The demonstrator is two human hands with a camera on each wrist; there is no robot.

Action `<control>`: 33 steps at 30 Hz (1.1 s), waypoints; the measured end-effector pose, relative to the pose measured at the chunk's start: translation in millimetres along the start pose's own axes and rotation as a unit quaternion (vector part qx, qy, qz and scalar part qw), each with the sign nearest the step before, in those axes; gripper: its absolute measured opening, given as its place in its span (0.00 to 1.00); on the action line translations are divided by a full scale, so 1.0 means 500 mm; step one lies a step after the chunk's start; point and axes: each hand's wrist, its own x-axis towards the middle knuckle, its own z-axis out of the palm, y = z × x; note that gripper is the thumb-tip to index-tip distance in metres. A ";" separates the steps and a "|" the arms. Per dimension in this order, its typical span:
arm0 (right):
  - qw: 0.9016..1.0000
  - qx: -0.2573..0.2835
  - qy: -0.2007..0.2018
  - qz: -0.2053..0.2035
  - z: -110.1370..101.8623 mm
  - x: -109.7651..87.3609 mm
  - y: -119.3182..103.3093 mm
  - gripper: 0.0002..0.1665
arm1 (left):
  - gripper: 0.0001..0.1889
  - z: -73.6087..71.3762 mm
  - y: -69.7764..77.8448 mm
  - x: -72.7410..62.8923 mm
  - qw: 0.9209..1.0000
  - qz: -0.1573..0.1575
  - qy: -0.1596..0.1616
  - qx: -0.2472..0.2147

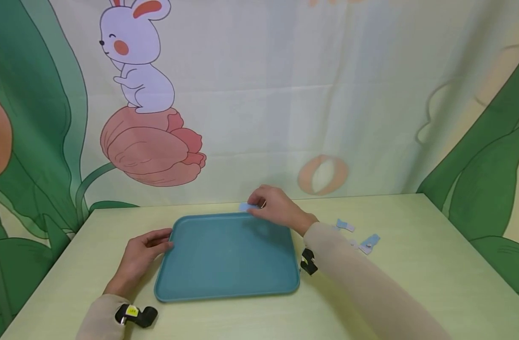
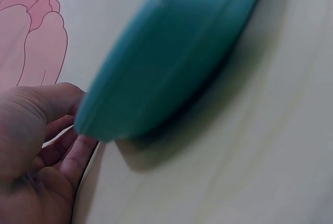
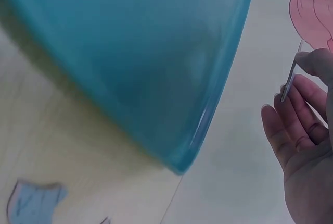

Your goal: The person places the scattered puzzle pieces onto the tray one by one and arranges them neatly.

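My right hand (image 1: pixel 276 208) pinches a thin blue piece (image 1: pixel 244 207) between thumb and fingers, at about 1 o'clock from the middle of the teal tray (image 1: pixel 227 257), just by its far rim. From my head I see the piece's pale-blue face poking out past my fingertips; from the right wrist it is nearly edge-on, a mere sliver, with my spare fingers a little apart beside it. My left hand (image 1: pixel 138 252) is at the tray's rim towards 10 o'clock, thumb and forefinger apart; the left wrist view alone shows the tray's outer wall and the shadow under it, but fingertips are hidden there, so I can't tell whether I grip or only touch. Loose blue pieces (image 1: pixel 373 239) lie on the table (image 1: pixel 421 264) between 2 and 3 o'clock, my right sleeve (image 1: pixel 348 264) standing partly in the way from above; the right wrist view catches one beyond the tray's corner. A black wrist camera (image 1: pixel 309 262) sits at 3 o'clock, another at 8. Behind hangs a printed curtain (image 1: pixel 251 118), its rabbit (image 1: pixel 140 71) towards 11. The pinched piece's free end points to 9 o'clock from above; from the right wrist it slants 1 to 7. The tray's long axis runs 9 to 3.
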 end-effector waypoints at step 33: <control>0.998 -0.020 -0.061 -0.015 0.143 0.111 -0.098 0.12 | 0.24 -0.001 -0.007 0.001 1.000 0.014 0.005 0.006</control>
